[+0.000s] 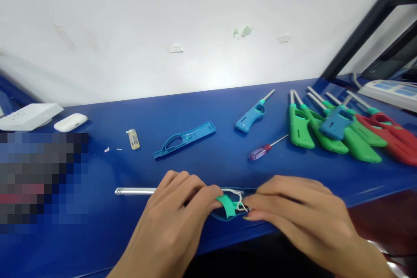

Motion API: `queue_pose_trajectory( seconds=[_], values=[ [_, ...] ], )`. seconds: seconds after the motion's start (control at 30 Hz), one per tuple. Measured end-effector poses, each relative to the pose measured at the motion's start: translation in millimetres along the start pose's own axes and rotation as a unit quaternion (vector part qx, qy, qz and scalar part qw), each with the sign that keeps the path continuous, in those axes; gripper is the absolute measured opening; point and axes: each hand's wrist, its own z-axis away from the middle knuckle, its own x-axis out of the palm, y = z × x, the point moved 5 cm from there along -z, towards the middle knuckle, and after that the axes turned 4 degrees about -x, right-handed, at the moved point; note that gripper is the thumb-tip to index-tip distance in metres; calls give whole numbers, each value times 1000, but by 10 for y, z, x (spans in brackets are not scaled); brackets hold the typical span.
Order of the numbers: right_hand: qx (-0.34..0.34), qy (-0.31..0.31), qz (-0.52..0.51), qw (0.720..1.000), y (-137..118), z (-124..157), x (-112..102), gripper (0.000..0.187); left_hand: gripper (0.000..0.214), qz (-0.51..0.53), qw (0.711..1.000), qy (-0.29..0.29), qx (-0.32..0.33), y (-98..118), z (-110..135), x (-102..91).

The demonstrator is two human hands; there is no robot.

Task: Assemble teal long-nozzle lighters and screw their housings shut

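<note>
Near the table's front edge lies an opened gas lighter, its blue half shell (224, 217) partly covered by my hands. Its metal tube (135, 191) sticks out to the left. My left hand (182, 208) is closed on the lighter, fingertips at the green trigger (227, 206). White wires (240, 200) loop out beside the trigger. My right hand (293, 213) pinches the lighter's right part, thumb and forefinger at a small dark piece by the wires; the fingers hide most of it. Beyond my hands lies the other blue half shell (187, 140), hollow side up.
A purple-handled screwdriver (259, 152) and a blue lighter (250, 118) lie behind my right hand. Several green lighters (301, 130), a blue one and red lighters (395, 137) are piled right. A small clear fuel tank (133, 139) and a white case (71, 122) lie left.
</note>
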Motion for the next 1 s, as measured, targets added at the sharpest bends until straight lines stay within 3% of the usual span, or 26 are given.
queue_pose_trajectory(
  seconds=[0.13, 0.37, 0.57, 1.0],
  values=[
    [4, 8, 7, 1000, -3, 10, -5, 24, 19, 7, 1000, 7, -5, -19, 14, -24],
    [25, 10, -2, 1000, 33, 31, 21, 13, 26, 10, 1000, 27, 8, -22, -47, -23],
    [12, 6, 18, 1000, -5, 41, 12, 20, 34, -2, 999, 36, 4, -21, -31, -22],
    [12, 6, 14, 1000, -11, 18, 35, 18, 21, -8, 999, -29, -22, -58, -23, 85]
  ],
)
